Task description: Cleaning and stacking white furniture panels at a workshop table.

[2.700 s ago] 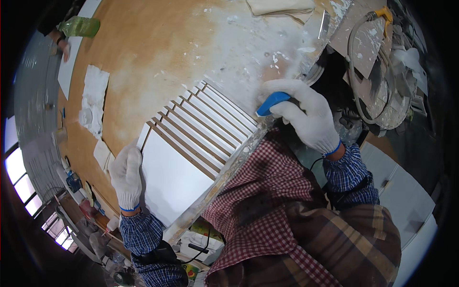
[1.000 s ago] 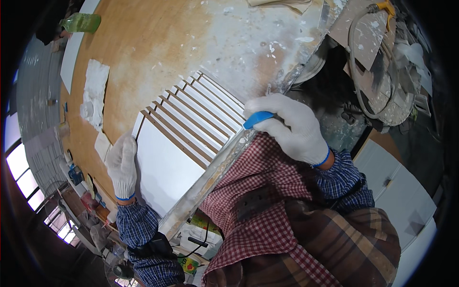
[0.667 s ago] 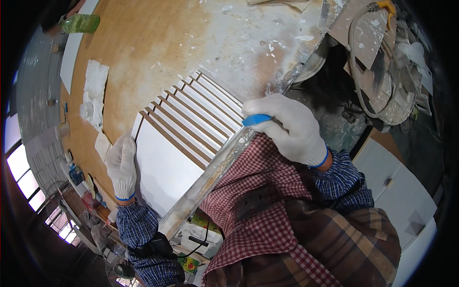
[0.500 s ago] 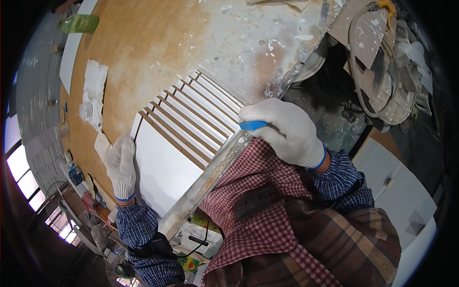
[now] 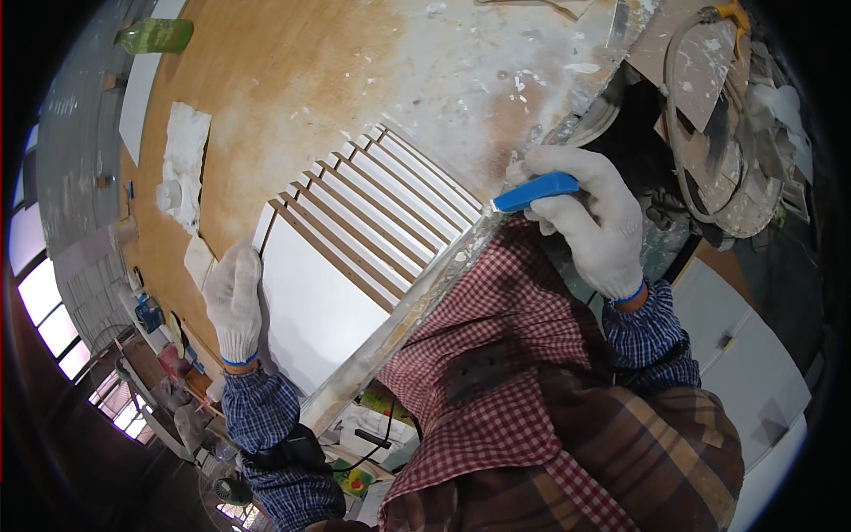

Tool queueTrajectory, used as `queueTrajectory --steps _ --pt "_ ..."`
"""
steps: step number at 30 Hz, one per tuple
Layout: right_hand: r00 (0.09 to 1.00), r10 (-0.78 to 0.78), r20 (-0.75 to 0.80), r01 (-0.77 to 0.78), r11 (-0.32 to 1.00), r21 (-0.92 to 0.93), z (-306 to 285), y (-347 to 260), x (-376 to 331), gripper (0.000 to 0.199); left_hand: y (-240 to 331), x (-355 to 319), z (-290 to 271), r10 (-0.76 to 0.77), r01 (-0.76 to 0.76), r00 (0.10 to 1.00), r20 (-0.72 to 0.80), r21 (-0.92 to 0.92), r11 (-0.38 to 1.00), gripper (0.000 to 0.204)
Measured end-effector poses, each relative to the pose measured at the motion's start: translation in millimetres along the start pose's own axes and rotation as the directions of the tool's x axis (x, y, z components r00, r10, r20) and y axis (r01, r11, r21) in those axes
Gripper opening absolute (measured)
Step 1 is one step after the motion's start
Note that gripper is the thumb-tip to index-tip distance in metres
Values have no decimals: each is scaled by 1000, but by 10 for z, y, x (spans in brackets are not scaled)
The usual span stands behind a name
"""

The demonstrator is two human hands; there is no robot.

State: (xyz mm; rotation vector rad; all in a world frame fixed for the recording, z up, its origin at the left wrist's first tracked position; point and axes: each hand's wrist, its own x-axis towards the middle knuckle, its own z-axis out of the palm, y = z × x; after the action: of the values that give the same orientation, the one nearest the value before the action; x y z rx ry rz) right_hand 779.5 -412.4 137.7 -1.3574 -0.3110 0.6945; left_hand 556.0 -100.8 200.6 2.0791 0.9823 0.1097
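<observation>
Several white panels with brown edges lie fanned out in a stepped row on the table, the largest white face nearest me. My left hand, in a white knit glove, is closed at the left edge of this stack; its fingertips are partly hidden. My right hand, gloved the same way, pinches a blue-handled tool between thumb and fingers. The tool's pale tip points left, close to the right-hand corner of the panels. Whether it touches them I cannot tell.
The worn wooden table has white smears and flakes and a rough near edge. A crumpled white sheet and a green bottle lie at the left. A hose with a yellow nozzle loops over clutter on the right.
My right hand has moved right, off the panels' corner, and more of the blue-handled tool shows now. The left hand keeps its place at the stack's edge.
</observation>
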Motion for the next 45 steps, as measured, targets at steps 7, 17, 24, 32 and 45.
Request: queueTrajectory --steps 7,17,24,32,45 --pt "898 -349 267 403 896 -186 313 -13 136 29 54 -13 4 -16 17 1000 -24 63 998 41" --pt "746 -529 404 613 783 -107 620 79 206 23 186 -10 54 20 -18 1000 -10 143 990 37" --pt "741 -523 421 632 756 -171 599 10 207 20 132 -15 49 -2 2 1000 -14 50 999 36" --pt "877 -305 372 369 923 -113 489 -112 122 26 91 -15 37 -9 9 1000 -16 23 1000 37" --pt "820 -356 449 433 898 -80 402 -121 126 30 75 13 18 -12 17 999 -30 191 981 37"
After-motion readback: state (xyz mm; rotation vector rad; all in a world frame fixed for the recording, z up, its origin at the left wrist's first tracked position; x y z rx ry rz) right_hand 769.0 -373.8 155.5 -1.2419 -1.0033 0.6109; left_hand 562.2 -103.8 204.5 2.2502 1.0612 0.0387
